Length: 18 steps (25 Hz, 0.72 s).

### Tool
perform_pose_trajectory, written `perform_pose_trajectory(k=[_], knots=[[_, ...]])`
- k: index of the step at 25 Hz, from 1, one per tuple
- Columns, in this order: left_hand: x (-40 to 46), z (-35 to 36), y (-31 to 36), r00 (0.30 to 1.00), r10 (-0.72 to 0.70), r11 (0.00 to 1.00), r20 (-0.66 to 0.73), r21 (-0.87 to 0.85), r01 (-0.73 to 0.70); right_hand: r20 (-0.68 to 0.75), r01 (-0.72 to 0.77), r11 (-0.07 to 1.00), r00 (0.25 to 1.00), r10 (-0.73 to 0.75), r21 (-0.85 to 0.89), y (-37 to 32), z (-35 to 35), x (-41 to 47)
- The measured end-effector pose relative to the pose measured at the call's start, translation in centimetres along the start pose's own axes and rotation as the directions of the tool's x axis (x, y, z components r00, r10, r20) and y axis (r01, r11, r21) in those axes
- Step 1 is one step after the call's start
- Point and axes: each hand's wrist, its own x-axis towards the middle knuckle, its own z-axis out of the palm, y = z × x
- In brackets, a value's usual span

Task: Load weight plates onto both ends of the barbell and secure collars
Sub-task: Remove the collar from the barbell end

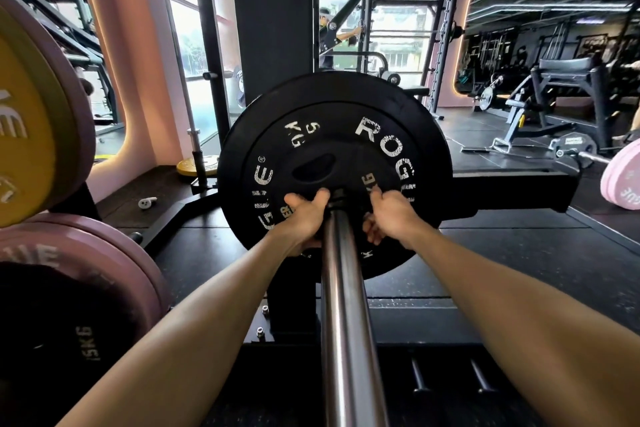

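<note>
The steel barbell sleeve (343, 288) runs from the bottom centre up into a large black Rogue 5 kg plate (408, 135) that sits on it. In front of that plate is a smaller black plate (313, 166) with an oval grip hole, also on the sleeve. My left hand (303, 217) holds this small plate just left of the sleeve, thumb on its face. My right hand (389, 215) holds it just right of the sleeve, fingers curled under. A dark ring (336, 198) surrounds the sleeve between my thumbs; I cannot tell if it is a collar.
Yellow (24, 135) and pink 15 kg plates (104, 253) are stored at the left. A small white object (147, 202) lies on the platform. A black rack upright (273, 28) stands behind the plate. Pink plates (623, 184) lie at the right. A person stands far back.
</note>
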Motion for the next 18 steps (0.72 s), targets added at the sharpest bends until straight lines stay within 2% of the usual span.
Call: perform_pose_trajectory(k=[5,10,18], knots=[[-2.6,-0.6,0.3,0.998,-0.044,0.999,0.046,-0.021,0.045,0.056,-0.069,0.997,0.996,0.071,-0.033,-1.2,-0.4,-2.2],[-8.7,-1.3,-0.4,0.995,-0.076,0.997,0.068,-0.02,0.078,0.071,-0.106,0.992,0.991,0.111,-0.071,-2.0,-0.9,-8.7],[-22.7,-3.4,-1.6,0.962,-0.102,0.994,0.254,0.002,0.105,0.078,-0.123,0.991,0.989,0.127,-0.057,-2.3,-1.5,-22.8]])
